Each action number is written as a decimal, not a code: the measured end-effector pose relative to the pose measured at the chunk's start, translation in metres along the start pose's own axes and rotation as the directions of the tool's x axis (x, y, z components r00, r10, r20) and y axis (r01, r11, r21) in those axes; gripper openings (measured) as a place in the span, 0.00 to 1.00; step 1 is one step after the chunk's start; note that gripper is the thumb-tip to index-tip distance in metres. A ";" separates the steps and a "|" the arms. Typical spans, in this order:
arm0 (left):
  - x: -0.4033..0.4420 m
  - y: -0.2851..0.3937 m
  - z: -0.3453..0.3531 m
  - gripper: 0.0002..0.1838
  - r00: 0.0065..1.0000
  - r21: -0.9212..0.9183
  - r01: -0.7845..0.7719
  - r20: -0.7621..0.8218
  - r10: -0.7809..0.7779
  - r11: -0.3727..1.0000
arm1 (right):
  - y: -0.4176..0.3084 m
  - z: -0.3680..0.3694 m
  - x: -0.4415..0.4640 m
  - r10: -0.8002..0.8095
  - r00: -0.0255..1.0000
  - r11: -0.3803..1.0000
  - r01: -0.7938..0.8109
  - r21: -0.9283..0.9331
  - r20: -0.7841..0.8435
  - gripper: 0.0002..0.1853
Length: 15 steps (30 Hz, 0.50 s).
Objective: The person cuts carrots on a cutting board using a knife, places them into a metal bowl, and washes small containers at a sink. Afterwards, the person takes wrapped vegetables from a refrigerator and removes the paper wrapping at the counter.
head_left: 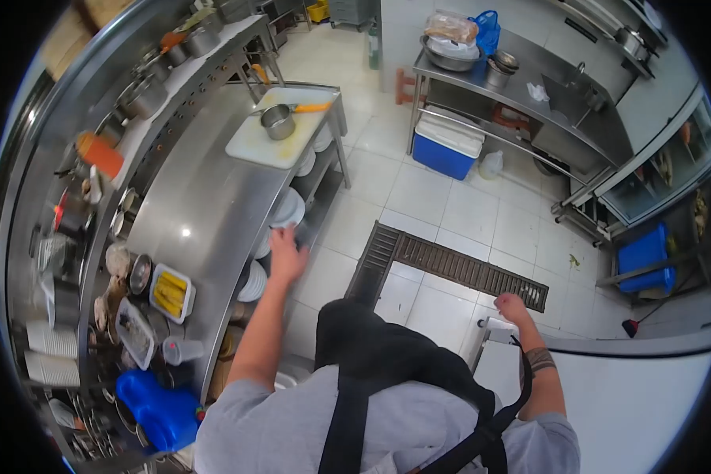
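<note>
My left hand [287,254] is stretched out at the edge of the steel counter [205,174], fingers apart, near the white plates [287,208] on the shelf below. Nothing shows in it. Off to the right, my right hand [513,308] has its fingers curled in, close to the corner of a white surface [600,387]; whether it holds anything is too small to tell. A steel pot [277,123] and an orange-handled tool [314,107] lie on the white cutting board [253,150]. Yellow food fills a white tray [170,293] on the counter.
Dark floor grates [470,268] run across the tiles ahead. A blue and white cooler [444,152] stands under the far steel table [521,95]. Blue crates [646,259] are at the right. Pots and stacked plates [53,337] line the left shelves.
</note>
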State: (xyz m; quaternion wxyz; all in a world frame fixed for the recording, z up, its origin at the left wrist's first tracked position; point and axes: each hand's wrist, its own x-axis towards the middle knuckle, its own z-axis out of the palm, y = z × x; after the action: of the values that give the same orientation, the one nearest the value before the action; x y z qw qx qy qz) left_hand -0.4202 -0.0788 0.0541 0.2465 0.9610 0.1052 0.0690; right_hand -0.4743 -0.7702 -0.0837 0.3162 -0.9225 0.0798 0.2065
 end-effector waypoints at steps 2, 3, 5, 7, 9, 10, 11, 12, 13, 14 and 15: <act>0.080 -0.004 0.000 0.38 0.993 -0.024 0.040 -0.109 -0.042 0.999 | -0.004 -0.012 0.045 -0.066 0.997 0.996 0.064 -0.059 -0.047 0.12; 0.127 -0.012 0.005 0.38 0.989 -0.064 0.037 -0.139 -0.045 0.997 | -0.016 -0.030 0.060 -0.060 0.998 0.994 0.057 -0.094 -0.023 0.13; 0.215 0.013 -0.012 0.42 0.966 -0.150 0.233 -0.078 -0.246 0.961 | -0.031 -0.052 0.096 -0.032 0.999 0.973 0.032 -0.230 0.002 0.15; 0.314 -0.040 0.014 0.50 0.973 -0.071 0.207 -0.090 -0.213 0.976 | -0.028 -0.074 0.101 0.038 0.999 0.959 -0.031 -0.281 0.020 0.17; 0.395 -0.083 0.042 0.52 0.896 -0.071 -0.160 -0.428 0.115 0.985 | -0.036 -0.095 0.102 0.111 0.994 0.977 -0.111 -0.184 -0.009 0.16; 0.435 -0.120 0.060 0.43 0.869 -0.010 -0.137 -0.482 0.116 0.990 | -0.042 -0.107 0.102 0.168 0.985 0.972 -0.171 -0.160 -0.031 0.16; 0.435 -0.079 0.039 0.33 0.955 -0.037 0.097 -0.279 -0.104 0.995 | -0.042 -0.118 0.107 0.214 0.976 0.966 -0.219 -0.137 -0.049 0.15; 0.444 -0.081 0.046 0.28 0.919 -0.054 0.160 -0.356 -0.169 0.986 | -0.041 -0.127 0.108 0.240 0.969 0.964 -0.246 -0.099 -0.064 0.15; 0.447 -0.077 0.050 0.26 0.894 -0.026 0.199 -0.406 -0.192 0.980 | -0.033 -0.135 0.112 0.290 0.953 0.955 -0.293 -0.035 -0.086 0.16; 0.449 -0.074 0.055 0.24 0.862 0.037 0.169 -0.489 -0.130 0.985 | -0.021 -0.140 0.117 0.337 0.936 0.941 -0.336 0.027 -0.102 0.16; 0.450 -0.071 0.059 0.23 0.843 0.081 0.133 -0.534 -0.070 0.988 | -0.004 -0.148 0.123 0.357 0.933 0.934 -0.357 0.004 -0.042 0.18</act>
State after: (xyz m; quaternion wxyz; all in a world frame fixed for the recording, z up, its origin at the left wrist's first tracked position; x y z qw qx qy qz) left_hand 0.0146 0.0611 0.0045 0.1557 0.9103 0.2236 0.3116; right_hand -0.3128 -0.8607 -0.0287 0.2702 -0.8974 0.2520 0.2410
